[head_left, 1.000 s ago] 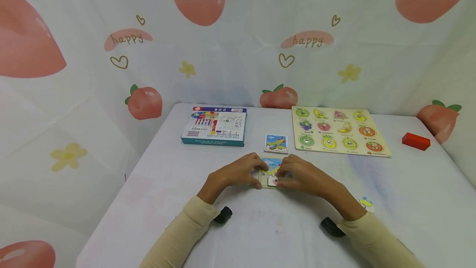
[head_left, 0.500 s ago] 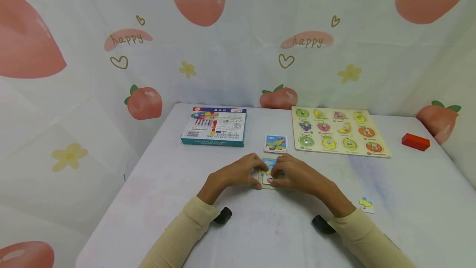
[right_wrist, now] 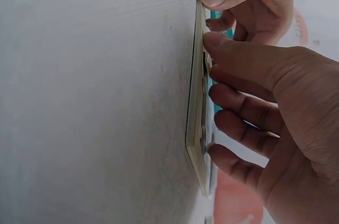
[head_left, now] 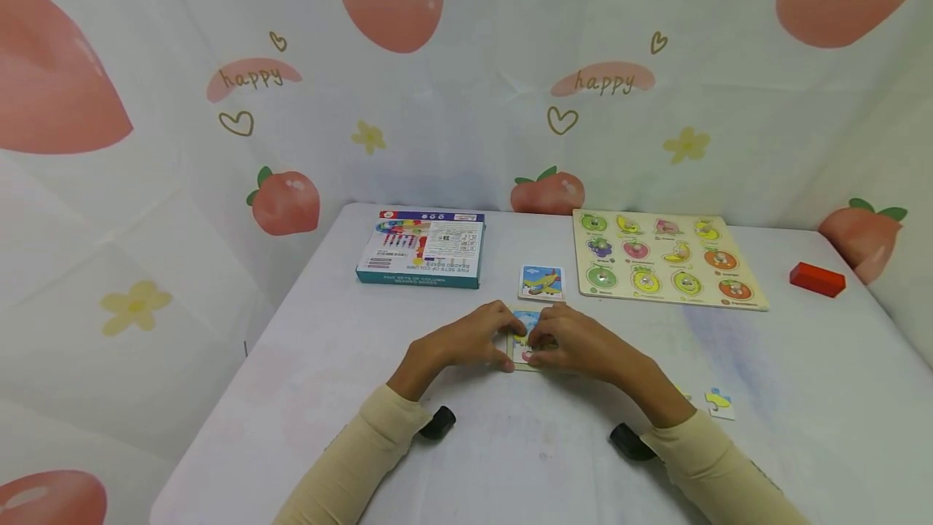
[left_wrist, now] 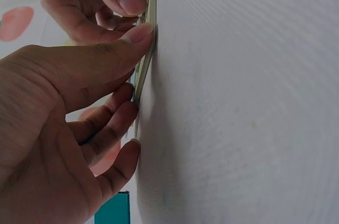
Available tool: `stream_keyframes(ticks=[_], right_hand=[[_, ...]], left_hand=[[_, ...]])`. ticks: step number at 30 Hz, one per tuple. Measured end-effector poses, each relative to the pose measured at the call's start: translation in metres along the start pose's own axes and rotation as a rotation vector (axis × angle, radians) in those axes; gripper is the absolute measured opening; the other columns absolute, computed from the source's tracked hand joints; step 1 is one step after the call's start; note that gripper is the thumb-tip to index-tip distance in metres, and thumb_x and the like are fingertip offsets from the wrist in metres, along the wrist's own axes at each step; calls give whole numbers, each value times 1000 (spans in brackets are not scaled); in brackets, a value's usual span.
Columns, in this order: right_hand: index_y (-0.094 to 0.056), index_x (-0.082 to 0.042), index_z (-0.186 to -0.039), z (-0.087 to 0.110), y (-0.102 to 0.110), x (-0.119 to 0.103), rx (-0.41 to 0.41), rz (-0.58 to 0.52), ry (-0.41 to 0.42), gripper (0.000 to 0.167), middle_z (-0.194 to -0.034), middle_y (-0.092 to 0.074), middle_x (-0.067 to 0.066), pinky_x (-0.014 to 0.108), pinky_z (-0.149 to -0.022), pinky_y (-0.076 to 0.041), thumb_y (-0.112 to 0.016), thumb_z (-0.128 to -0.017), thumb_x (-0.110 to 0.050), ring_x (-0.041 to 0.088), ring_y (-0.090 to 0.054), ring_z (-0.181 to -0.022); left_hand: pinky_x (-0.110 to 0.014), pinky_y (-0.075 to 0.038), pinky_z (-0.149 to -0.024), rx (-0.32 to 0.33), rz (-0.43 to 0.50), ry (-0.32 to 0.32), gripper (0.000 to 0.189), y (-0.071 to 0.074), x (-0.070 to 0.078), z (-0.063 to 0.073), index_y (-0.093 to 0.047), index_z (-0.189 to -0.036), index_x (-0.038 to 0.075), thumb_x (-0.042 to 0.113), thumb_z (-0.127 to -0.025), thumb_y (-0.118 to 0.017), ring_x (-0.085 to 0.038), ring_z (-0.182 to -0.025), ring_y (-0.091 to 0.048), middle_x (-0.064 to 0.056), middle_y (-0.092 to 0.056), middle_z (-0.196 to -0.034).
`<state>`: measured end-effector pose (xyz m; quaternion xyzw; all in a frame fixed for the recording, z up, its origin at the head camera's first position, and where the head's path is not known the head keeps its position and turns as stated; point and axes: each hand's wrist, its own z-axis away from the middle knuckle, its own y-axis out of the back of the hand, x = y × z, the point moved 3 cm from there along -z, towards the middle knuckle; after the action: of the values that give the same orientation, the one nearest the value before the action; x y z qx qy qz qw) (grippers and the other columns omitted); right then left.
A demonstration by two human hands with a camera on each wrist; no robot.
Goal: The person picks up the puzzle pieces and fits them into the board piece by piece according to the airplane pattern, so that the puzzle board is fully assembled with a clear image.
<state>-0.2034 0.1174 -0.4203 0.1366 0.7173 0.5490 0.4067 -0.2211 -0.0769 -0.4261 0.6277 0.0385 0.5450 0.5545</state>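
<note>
A small wooden puzzle board point(head_left: 519, 368) with a sky-blue picture lies on the table in front of me, partly covered by my fingers. My left hand point(head_left: 472, 337) grips its left side, the thumb on the near edge, as the left wrist view also shows. The right hand point(head_left: 589, 343) reaches over the board and pinches a pale puzzle piece point(head_left: 520, 352) at the board's lower left, thumb and forefinger against it. Its seating in the board is hidden. In the right wrist view the other right fingers point(right_wrist: 246, 108) bend loosely above the board's edge point(right_wrist: 196, 102).
Behind the board lies a square airplane picture point(head_left: 542, 283). A teal-edged box point(head_left: 420, 249) stands back left, a fruit peg puzzle point(head_left: 666, 258) back right, a red block point(head_left: 817, 279) far right. One loose puzzle piece point(head_left: 719, 403) lies beside the right forearm; another is partly hidden point(head_left: 683, 392).
My right hand has moved left across the board with the puzzle piece, from the bottom middle to the lower left. The left hand has kept its hold.
</note>
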Motion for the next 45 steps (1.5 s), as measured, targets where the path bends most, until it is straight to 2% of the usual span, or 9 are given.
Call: stream_keyframes(ticks=[9, 18, 21, 28, 31, 35, 40, 45], right_hand=[[-84, -15, -104, 0, -1, -2, -4, -13, 8, 16, -95, -68, -11, 32, -86, -52, -84, -92, -26, 10, -56, -97], [-85, -14, -107, 0, 0, -3, -15, -47, 15, 17, -95, -68, -9, 28, -79, -49, -84, -93, -23, 10, -55, -92], [-84, -13, -108, 0, 2, -2, -23, -62, 10, 18, -96, -68, -9, 29, -81, -50, -84, -92, -21, 10, -56, -93], [-83, -14, -107, 7, 9, 10, -1, -113, -7, 16, -97, -70, -9, 35, -87, -54, -80, -91, -11, 10, -61, -95], [-83, -12, -106, 14, 16, 16, 20, -124, -16, 14, -98, -71, -7, 35, -86, -54, -79, -93, -9, 12, -63, -94], [-82, -10, -108, 28, 24, 25, 36, -132, -69, 15, -100, -71, -6, 34, -86, -55, -79, -94, -12, 11, -64, -94], [-82, -12, -110, 50, 32, 37, 40, -90, -152, 18, -98, -68, -10, 33, -84, -54, -80, -93, -18, 9, -61, -92], [-82, -15, -110, 74, 38, 48, 49, -53, -190, 20, -99, -69, -13, 35, -86, -54, -83, -91, -22, 10, -61, -95]], left_hand=[[-35, -44, -111, 20, 9, 5, 39, -1, 1, -1, -71, -134, 10, 24, -98, -78, -14, -120, -52, -1, -59, -129], [-36, -46, -106, 75, 10, 16, 35, -4, 7, -3, -72, -127, 8, 21, -96, -81, -16, -115, -52, -2, -61, -122], [-35, -46, -105, 81, 13, 20, 33, -5, 8, -2, -73, -127, 10, 19, -96, -81, -16, -115, -51, -1, -60, -121], [-28, -44, -92, 87, 7, 31, 24, -7, 8, -2, -78, -120, 17, 17, -96, -80, -14, -107, -49, 1, -55, -114], [-28, -44, -91, 90, -6, 33, 20, -7, 9, -2, -80, -116, 19, 17, -96, -80, -14, -107, -48, 1, -54, -112], [-28, -44, -90, 95, -20, 25, 19, -7, 10, -1, -81, -114, 20, 17, -95, -81, -14, -106, -49, 1, -54, -111], [-29, -43, -89, 99, -42, 18, 20, -6, 11, 0, -82, -115, 21, 17, -95, -81, -15, -106, -49, 1, -56, -111], [-29, -43, -89, 99, -55, 14, 21, -6, 12, 0, -83, -116, 19, 17, -95, -81, -15, -107, -49, 2, -58, -112]])
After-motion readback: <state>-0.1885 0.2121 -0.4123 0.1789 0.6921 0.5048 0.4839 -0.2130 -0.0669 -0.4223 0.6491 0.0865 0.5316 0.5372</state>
